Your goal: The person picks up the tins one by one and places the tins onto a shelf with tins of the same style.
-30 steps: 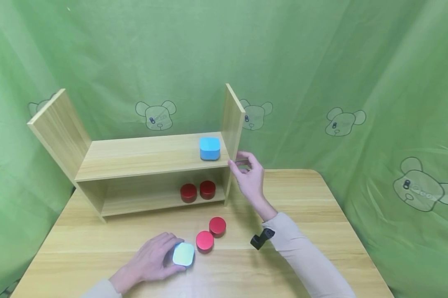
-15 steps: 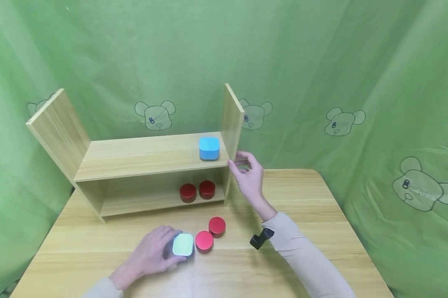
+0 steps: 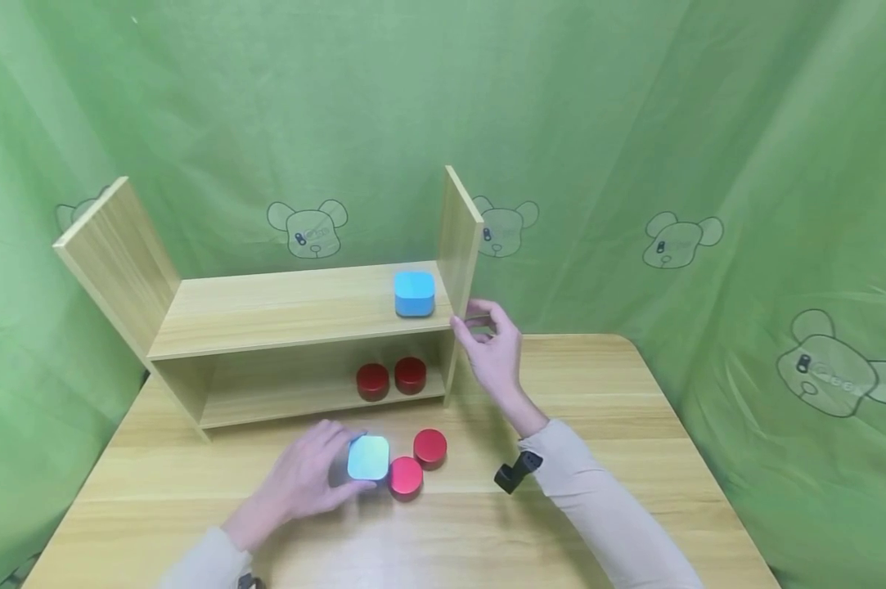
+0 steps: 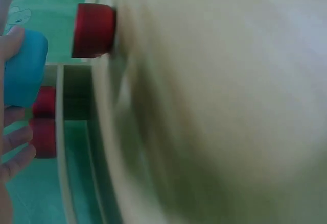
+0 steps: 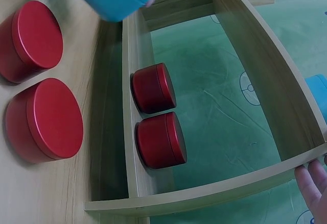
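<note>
In the head view my left hand (image 3: 304,473) grips a light-blue rounded-square tin (image 3: 369,458) between thumb and fingers, in front of the shelf. The left wrist view shows this blue tin (image 4: 24,68) raised above the tabletop, its far side partly hidden by the hand. My right hand (image 3: 496,350) holds the front edge of the wooden shelf's (image 3: 266,315) right side panel, thumb at the front and fingers on the outer face. Two round red tins, one nearer (image 3: 406,478) and one farther (image 3: 430,448), stand on the table just right of the held tin.
Another blue tin (image 3: 415,293) sits at the right end of the upper board. Two red tins, a left one (image 3: 372,382) and a right one (image 3: 410,375), stand on the lower board. A green curtain (image 3: 575,123) hangs behind the wooden table (image 3: 597,393).
My left hand has moved forward toward the shelf and slightly right, carrying the blue tin. The right hand stays on the side panel.
</note>
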### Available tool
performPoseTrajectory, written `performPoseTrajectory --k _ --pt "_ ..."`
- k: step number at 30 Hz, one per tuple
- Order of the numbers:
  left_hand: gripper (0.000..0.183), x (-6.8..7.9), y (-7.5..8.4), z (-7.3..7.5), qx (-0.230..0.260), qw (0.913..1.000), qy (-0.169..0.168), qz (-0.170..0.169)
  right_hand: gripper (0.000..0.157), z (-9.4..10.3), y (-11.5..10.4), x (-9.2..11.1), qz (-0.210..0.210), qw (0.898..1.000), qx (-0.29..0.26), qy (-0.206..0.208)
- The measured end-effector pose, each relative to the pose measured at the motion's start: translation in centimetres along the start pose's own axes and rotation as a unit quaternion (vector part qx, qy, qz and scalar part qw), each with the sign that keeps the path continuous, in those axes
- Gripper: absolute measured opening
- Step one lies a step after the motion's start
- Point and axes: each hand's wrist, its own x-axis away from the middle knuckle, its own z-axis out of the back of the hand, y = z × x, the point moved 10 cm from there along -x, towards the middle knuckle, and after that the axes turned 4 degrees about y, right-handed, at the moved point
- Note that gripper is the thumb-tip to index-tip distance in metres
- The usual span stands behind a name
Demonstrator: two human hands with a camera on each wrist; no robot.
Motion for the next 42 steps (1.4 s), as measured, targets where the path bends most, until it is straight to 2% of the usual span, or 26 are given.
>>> performPoseTrajectory --k 5,10,15,23,32,42 --pt "0.066 -1.4 -0.1 0.9 0.004 0.9999 0.012 -0.002 0.034 -0.1 -0.1 0.0 0.002 1.0 0.0 -0.002" --pt "0.068 -2.3 -0.3 1.4 -0.012 0.9999 0.009 0.009 0.035 0.0 0.0 0.0 -0.004 1.0 -0.002 -0.001" --pt "0.068 -3.6 -0.1 2.4 -0.023 0.9996 0.014 -0.005 0.035 0.0 0.2 0.0 -0.011 1.0 -0.002 0.0" --pt "0.071 -5.7 -0.1 4.2 -0.031 0.9995 -0.003 0.004 0.035 0.0 0.1 0.1 -0.007 1.0 0.001 0.001" --pt "0.068 -8.2 -0.1 6.4 -0.011 0.9997 0.019 -0.01 0.035 0.2 0.1 0.0 -0.008 1.0 -0.003 0.006" --pt "0.072 -10.9 -0.8 8.1 -0.024 0.999 0.039 -0.006 0.035 0.0 0.0 0.1 -0.006 1.0 -0.005 0.0"
